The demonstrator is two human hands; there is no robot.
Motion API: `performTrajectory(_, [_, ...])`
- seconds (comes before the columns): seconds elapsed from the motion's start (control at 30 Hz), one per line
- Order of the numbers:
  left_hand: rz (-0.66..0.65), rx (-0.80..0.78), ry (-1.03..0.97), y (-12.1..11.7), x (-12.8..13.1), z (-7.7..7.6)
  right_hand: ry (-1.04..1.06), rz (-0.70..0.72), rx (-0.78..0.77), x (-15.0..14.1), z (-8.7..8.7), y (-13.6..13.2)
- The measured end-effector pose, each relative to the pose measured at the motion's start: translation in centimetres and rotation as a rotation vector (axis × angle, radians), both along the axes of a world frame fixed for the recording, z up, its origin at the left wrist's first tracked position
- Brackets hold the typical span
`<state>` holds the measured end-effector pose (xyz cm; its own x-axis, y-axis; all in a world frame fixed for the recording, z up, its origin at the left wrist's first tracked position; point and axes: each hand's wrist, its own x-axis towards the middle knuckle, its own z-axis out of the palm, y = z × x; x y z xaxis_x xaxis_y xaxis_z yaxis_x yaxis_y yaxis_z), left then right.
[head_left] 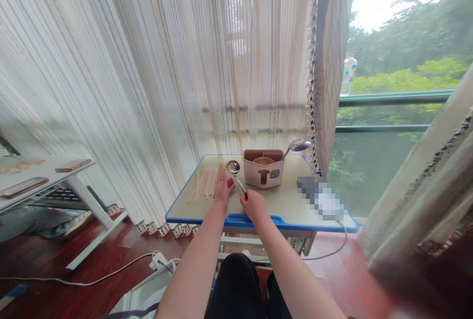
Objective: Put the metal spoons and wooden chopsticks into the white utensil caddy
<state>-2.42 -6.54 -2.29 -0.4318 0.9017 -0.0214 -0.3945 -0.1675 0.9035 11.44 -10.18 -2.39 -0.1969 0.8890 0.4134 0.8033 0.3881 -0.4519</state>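
Observation:
My right hand (254, 204) is closed round the handle of a metal slotted ladle (233, 167), whose round, holed bowl points away from me and to the left. My left hand (223, 190) is just below that bowl, beside the handle, with its fingers apart and nothing visible in them. Left of it, several wooden chopsticks (201, 184) lie in loose rows on the table. A beige utensil holder (251, 174) with compartments stands just beyond my right hand. Another metal ladle (300, 145) leans out of its right side, bowl up.
The small table (288, 210) has a blue edge. A blurred-out item (325, 201) with a cable lies at its right. Curtains (221, 63) hang right behind, beside a window with a bottle (348, 75). Another table (70, 176) stands at the left, and a power strip (160, 262) is below.

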Motion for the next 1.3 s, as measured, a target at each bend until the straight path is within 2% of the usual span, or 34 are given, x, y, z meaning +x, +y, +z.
performTrajectory(0.1, [-0.034, -0.011, -0.091, -0.1, 0.0, 0.4, 0.036, 0.060, 0.052, 0.0, 0.0, -0.1])
performTrajectory(0.3, [-0.075, 0.044, -0.088, -0.5, -0.1, 0.9, 0.091, 0.157, 0.115, 0.0, -0.1, 0.0])
performTrajectory(0.57, [-0.048, 0.132, -0.057, 0.5, -0.3, -0.8, 0.123, 0.226, 0.113, 0.1, -0.3, 0.3])
performTrajectory(0.8, [-0.058, 0.135, -0.004, 0.9, -0.4, -1.3, 0.142, 0.248, 0.086, 0.0, -0.4, 0.5])
performTrajectory(1.2, [-0.129, 0.126, 0.030, -0.8, 0.3, 0.2, 0.223, 0.299, 0.120, 0.2, -0.3, 0.6])
performTrajectory(1.3, [-0.108, 0.105, 0.050, -1.1, 0.4, 0.6, 0.266, 0.324, 0.121, 0.3, -0.3, 0.6])
